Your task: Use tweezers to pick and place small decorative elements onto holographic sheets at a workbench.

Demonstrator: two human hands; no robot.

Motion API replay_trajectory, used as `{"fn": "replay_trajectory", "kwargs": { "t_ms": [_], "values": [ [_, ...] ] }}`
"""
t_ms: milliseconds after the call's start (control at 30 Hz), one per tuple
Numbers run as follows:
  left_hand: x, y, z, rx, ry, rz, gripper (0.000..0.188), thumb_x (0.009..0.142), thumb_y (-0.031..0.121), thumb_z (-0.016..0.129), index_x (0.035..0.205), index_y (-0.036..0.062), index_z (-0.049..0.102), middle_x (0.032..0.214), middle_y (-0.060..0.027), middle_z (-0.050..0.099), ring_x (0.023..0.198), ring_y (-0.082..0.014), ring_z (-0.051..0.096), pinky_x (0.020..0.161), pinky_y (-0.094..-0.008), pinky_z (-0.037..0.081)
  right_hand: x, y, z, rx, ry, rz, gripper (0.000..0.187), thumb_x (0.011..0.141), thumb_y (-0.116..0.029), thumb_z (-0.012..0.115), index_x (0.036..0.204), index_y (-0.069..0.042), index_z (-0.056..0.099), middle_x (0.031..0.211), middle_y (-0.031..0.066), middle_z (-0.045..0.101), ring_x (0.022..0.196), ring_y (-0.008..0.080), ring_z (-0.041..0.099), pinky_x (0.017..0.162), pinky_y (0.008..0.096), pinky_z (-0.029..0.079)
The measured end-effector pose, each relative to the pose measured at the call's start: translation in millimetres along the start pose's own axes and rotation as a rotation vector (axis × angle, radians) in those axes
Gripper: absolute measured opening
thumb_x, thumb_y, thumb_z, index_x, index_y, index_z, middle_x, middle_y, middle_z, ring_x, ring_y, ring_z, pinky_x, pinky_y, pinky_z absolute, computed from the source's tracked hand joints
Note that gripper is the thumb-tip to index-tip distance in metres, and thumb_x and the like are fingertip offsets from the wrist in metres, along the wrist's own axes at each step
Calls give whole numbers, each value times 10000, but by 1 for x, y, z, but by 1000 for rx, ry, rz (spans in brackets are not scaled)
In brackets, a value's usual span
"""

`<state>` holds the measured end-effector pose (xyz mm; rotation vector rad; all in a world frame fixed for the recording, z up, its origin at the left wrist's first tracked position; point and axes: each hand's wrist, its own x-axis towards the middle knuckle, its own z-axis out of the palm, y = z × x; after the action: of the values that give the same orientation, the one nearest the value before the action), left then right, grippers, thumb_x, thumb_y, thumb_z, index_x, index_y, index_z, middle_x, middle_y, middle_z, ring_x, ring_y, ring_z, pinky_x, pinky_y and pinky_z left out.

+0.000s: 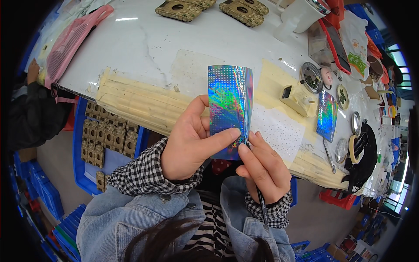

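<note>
A shiny holographic sheet (227,102) with a grid of small square marks is held upright over the table's front edge. My left hand (185,144) grips it from the left, thumb across its lower front and fingers behind. In my right hand (266,168) is a slim black tool (262,205), its shaft running down past the wrist. The tool's tip is at the sheet's lower right edge, close to my left thumb. Whether it is a pair of tweezers or a pen-like tool, I cannot tell. Just right of the sheet lies white paper (279,133) dotted with small specks.
Camouflage-patterned model parts (242,12) sit at the far side, and several more fill a blue tray (80,172) at lower left. To the right are a second holographic sheet (326,115), a metal tool (329,156) and a tape roll (355,149). A pink basket (74,46) stands left, beside another person's sleeve (32,113).
</note>
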<state>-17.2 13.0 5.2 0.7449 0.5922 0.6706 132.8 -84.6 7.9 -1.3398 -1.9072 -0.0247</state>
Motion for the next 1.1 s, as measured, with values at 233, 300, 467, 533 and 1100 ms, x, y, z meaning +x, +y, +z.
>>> {"fn": "replay_trajectory", "kwargs": {
  "t_ms": [233, 300, 467, 533, 1100],
  "values": [
    [0, 1, 1, -7, -2, -7, 471, 870, -44, 605, 1252, -15, 331, 1048, -127, 637, 923, -146, 648, 797, -267, 547, 0, 0, -1, 24, 13, 5, 325, 809, -162, 713, 1066, 33, 668, 918, 129, 596, 970, 318, 653, 836, 416, 578],
    [-1, 0, 1, -13, 2, -8, 473, 871, -44, 605, 1254, -16, 329, 1054, -133, 637, 923, -149, 649, 802, -270, 546, -1, 0, -1, 45, 32, 22, 330, 805, -166, 716, 1068, 28, 670, 923, 124, 598, 969, 316, 654, 853, 427, 569],
    [1, 7, -3, -5, 84, 68, 477, 864, -43, 615, 1255, -19, 343, 1047, -148, 649, 937, -168, 652, 825, -293, 544, -12, 3, -9, 1, 35, 159, 358, 764, -195, 743, 1068, -16, 684, 922, 105, 609, 941, 301, 658, 915, 493, 510],
    [2, 12, -6, -31, 120, 95, 477, 858, -40, 625, 1253, -19, 357, 1053, -153, 655, 952, -180, 651, 836, -307, 542, -19, 12, -11, -97, -5, 153, 368, 752, -202, 751, 1068, -26, 686, 909, 102, 612, 940, 302, 656, 904, 500, 511],
    [4, 16, -13, -4, 156, 143, 459, 876, -28, 601, 1263, -23, 353, 1100, -158, 632, 1003, -190, 636, 864, -322, 532, -10, 26, -1, -378, -167, 106, 357, 727, -166, 742, 1064, -75, 672, 997, 89, 667, 1044, 281, 603, 978, 513, 442]
  ]
}}
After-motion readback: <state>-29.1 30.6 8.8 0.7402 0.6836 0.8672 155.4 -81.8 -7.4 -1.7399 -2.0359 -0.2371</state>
